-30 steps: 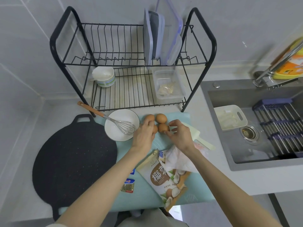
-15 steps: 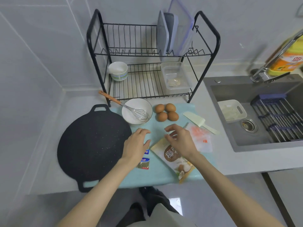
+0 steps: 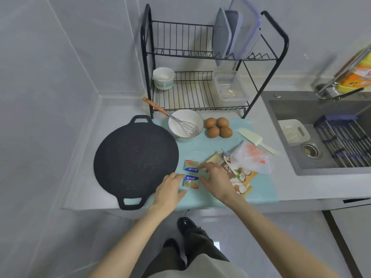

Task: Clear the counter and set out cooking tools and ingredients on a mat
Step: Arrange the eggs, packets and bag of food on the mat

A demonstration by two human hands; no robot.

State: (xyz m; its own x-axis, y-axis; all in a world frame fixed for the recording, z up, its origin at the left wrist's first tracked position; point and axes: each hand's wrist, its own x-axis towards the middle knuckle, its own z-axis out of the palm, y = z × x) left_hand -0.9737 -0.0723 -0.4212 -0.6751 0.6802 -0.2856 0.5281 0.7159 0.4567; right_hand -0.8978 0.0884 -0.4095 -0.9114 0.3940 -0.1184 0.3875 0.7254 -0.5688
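Two small foil packets on the teal mat [image 3: 208, 145], just right of the black griddle pan [image 3: 135, 160]: far packet [image 3: 191, 166], near packet [image 3: 191, 181]. I see the left hand [image 3: 170, 189] flat, fingers relaxed, touching the near packet's left edge. Right hand [image 3: 217, 180] loose, fingertips on the far packet's right corner. Four eggs [image 3: 218, 127] on the mat's far side.

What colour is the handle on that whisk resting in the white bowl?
Orange. The whisk handle shows clearly in the head view.
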